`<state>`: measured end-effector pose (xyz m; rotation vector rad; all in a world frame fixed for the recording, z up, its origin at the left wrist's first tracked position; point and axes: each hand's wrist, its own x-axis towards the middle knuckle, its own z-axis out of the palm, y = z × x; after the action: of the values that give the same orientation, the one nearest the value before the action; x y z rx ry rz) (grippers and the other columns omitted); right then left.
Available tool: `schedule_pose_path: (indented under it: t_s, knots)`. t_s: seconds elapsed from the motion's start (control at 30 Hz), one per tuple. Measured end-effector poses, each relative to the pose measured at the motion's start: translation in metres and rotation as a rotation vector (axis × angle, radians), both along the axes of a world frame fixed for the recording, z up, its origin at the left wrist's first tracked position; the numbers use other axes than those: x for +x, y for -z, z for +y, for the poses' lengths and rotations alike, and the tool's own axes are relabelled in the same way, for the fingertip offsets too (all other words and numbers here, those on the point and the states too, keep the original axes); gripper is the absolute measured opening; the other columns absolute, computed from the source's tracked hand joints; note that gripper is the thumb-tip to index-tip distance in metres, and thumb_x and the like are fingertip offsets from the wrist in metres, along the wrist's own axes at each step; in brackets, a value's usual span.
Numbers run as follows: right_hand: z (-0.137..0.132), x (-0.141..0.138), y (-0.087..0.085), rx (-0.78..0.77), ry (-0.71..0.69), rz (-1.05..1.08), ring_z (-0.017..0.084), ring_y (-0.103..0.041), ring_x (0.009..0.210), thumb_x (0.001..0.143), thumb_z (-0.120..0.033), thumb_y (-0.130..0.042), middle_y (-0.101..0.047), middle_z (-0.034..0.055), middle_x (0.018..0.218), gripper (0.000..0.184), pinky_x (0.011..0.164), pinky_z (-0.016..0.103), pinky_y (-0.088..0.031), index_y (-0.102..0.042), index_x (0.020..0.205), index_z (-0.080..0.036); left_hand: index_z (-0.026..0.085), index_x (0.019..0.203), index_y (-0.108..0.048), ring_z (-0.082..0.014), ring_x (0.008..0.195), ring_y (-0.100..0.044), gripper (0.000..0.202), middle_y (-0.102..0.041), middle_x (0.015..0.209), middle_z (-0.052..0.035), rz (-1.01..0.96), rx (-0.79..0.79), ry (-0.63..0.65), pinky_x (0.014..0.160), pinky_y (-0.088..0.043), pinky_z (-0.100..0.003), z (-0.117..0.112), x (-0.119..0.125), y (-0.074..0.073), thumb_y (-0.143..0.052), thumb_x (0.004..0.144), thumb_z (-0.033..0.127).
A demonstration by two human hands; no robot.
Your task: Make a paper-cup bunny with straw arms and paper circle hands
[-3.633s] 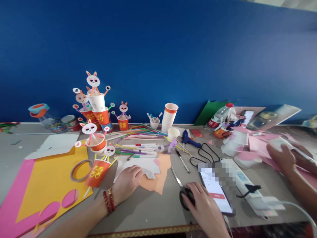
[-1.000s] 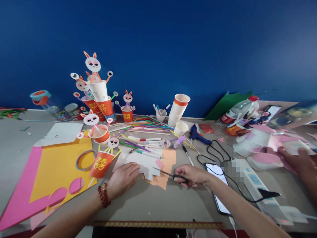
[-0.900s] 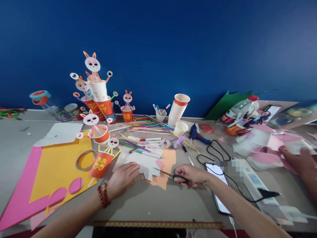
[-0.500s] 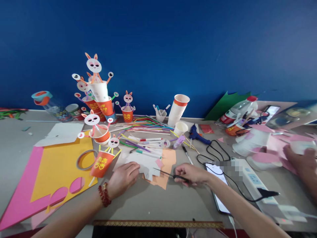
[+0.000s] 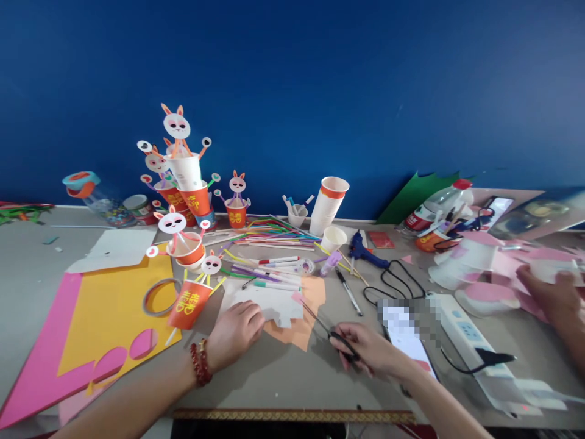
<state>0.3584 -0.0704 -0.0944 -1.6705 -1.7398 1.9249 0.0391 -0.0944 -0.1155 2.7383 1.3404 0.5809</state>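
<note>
My left hand [image 5: 234, 334], with a red bead bracelet on the wrist, rests curled on the near edge of a white paper sheet [image 5: 269, 303] that lies over an orange sheet [image 5: 299, 323]. My right hand [image 5: 370, 352] grips the black handles of a pair of scissors [image 5: 329, 329]. The blades point up and left toward a small pink scrap on the white paper. A phone [image 5: 404, 332] lies just right of that hand.
Paper-cup rabbit figures [image 5: 183, 183], straws and pens [image 5: 269, 256], a cup stack [image 5: 329, 204], a blue glue gun [image 5: 363, 253], a tape ring [image 5: 155, 297] on yellow and pink sheets [image 5: 105, 317], and a power strip [image 5: 461, 329] cover the table. Another person's hand [image 5: 548, 292] handles pink paper at right.
My right hand took the scissors from beside the phone, carried them toward the paper, then drew back nearer to me with the blades angled up. My left hand stayed on the paper.
</note>
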Motion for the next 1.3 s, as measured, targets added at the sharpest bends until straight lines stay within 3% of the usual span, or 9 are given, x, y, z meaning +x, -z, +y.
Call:
schedule_pose_path:
  t_s: [0.27, 0.53, 0.67, 0.9, 1.3]
  knots:
    - [-0.084, -0.015, 0.026, -0.002, 0.383, 0.215, 0.003, -0.039, 0.027, 0.075, -0.081, -0.049, -0.068, 0.0021, 0.068, 0.064, 0.03, 0.019, -0.025, -0.053, 0.081, -0.017, 0.018, 0.08, -0.055, -0.0195, 0.077, -0.057, 0.016, -0.06, 0.081, -0.0033, 0.009, -0.144, 0.084, 0.069, -0.046, -0.031, 0.0, 0.046, 0.007, -0.048, 0.094, 0.015]
    - [-0.124, -0.03, 0.021, -0.029, 0.531, 0.176, 0.004, -0.037, 0.031, 0.066, -0.087, -0.052, -0.065, 0.0019, 0.062, 0.069, 0.032, 0.019, -0.02, -0.053, 0.073, -0.018, 0.019, 0.084, -0.054, -0.0187, 0.076, -0.058, 0.014, -0.06, 0.083, -0.0033, -0.195, -0.203, 0.09, 0.068, -0.046, -0.03, 0.002, 0.077, 0.002, -0.045, 0.094, 0.014]
    - [-0.122, -0.032, 0.021, -0.037, 0.523, 0.158, 0.004, -0.037, 0.028, 0.065, -0.087, -0.052, -0.064, 0.0009, 0.057, 0.068, 0.03, 0.018, -0.021, -0.05, 0.073, -0.019, 0.02, 0.085, -0.054, -0.019, 0.076, -0.058, 0.012, -0.06, 0.082, -0.0026, -0.288, -0.25, 0.055, 0.069, -0.046, -0.03, 0.002, 0.078, -0.003, -0.049, 0.089, 0.01]
    - [-0.093, -0.047, 0.024, -0.093, 0.53, 0.209, 0.005, -0.045, 0.023, 0.063, -0.089, -0.049, -0.066, 0.0, 0.065, 0.072, 0.023, 0.016, -0.02, -0.048, 0.081, -0.019, 0.02, 0.087, -0.053, -0.0178, 0.073, -0.058, 0.013, -0.061, 0.078, -0.0004, -0.332, -0.343, 0.019, 0.066, -0.043, -0.029, 0.006, 0.09, -0.009, -0.054, 0.084, 0.007]
    - [-0.079, -0.052, 0.015, -0.04, 0.622, 0.179, 0.004, -0.046, 0.023, 0.077, -0.074, -0.048, -0.065, -0.0023, 0.062, 0.055, 0.025, 0.015, -0.02, -0.048, 0.077, -0.019, 0.021, 0.089, -0.051, -0.0177, 0.074, -0.059, 0.012, -0.062, 0.08, -0.0003, -0.377, -0.399, 0.028, 0.067, -0.043, -0.028, 0.006, 0.098, -0.01, -0.056, 0.086, 0.011]
